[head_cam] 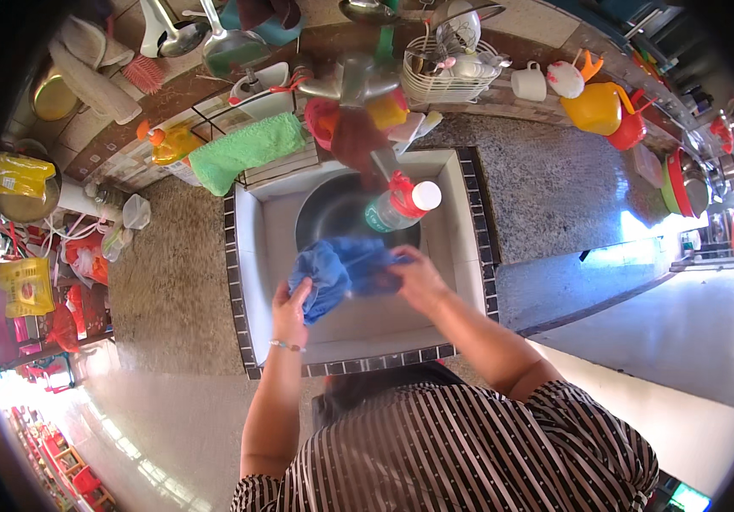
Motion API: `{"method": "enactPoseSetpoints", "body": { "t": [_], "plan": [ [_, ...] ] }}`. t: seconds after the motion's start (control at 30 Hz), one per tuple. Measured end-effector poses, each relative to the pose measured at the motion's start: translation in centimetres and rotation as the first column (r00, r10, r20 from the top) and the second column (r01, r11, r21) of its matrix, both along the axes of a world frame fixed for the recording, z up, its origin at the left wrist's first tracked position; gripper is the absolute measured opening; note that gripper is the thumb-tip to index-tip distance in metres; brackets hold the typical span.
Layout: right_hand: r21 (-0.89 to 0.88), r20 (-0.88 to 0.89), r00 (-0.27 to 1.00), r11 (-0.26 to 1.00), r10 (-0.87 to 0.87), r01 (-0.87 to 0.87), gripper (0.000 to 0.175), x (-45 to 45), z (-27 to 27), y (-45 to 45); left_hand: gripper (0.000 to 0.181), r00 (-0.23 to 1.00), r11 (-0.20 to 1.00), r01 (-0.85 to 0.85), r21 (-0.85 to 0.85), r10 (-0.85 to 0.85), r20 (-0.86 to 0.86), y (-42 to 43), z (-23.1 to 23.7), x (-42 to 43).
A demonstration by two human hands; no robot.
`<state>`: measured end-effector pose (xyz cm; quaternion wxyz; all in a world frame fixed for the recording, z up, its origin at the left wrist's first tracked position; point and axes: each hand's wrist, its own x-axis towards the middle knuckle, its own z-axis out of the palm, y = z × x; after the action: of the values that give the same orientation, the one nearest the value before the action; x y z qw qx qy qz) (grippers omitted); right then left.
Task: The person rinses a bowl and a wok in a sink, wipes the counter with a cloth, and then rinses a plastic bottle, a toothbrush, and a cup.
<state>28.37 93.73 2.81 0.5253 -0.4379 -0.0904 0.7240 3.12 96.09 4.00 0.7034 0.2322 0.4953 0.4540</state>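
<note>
Over the tiled sink (277,243), a crumpled blue cloth (323,275) is stretched between my two hands. My left hand (291,307) pinches its left part, thumb on top. At its right end, my right hand (418,278) grips the fabric, which is blurred there. Beneath the cloth, in the sink, lies a round metal basin (319,208), partly covered. A clear plastic bottle (387,214) with a red band and white cap is above the basin, under the faucet (353,83); what supports it cannot be told.
A green towel (248,150) hangs on a wire rack behind the sink, beside a yellow soap bottle (175,146). A white basket of utensils (450,80), a white mug (528,83) and a yellow dipper (591,109) line the back. Granite counter (552,185) flanks the sink.
</note>
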Motion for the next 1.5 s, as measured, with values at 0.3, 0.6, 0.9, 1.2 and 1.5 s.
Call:
{"method": "enactPoseSetpoints", "body": {
  "t": [0.3, 0.6, 0.9, 1.2, 1.5],
  "plan": [
    [0.049, 0.976, 0.216, 0.934, 0.031, -0.355, 0.050, 7.4, -9.3, 5.7, 0.037, 0.701, 0.997, 0.028, -0.079, -0.075, -0.709, 4.8, -7.9, 1.4],
    [-0.330, 0.910, -0.397, 0.785, 0.117, -0.524, 0.044, 1.7, -16.5, 6.6, 0.041, 0.064, 0.642, 0.741, -0.198, -0.361, -0.930, 5.9, -15.4, 9.0],
    [-0.298, 0.551, 0.826, 0.952, 0.117, 0.064, 0.038, -0.9, -17.0, 8.5, 0.059, 0.974, 0.895, 0.218, -0.389, -0.223, 0.033, 8.5, -11.8, 6.6],
    [0.429, 0.879, 0.435, 0.718, -0.194, -0.548, 0.024, -8.7, -2.0, 5.7, 0.044, 0.897, 0.950, 0.087, -0.301, 0.057, 0.439, 10.4, -6.1, 7.2],
    [0.260, 0.965, 0.140, 0.870, -0.221, -0.418, 0.024, -10.4, -5.1, 10.7, 0.032, 0.951, 0.998, 0.055, -0.007, -0.051, 0.306, 8.7, -14.3, 5.2]
  ]
}}
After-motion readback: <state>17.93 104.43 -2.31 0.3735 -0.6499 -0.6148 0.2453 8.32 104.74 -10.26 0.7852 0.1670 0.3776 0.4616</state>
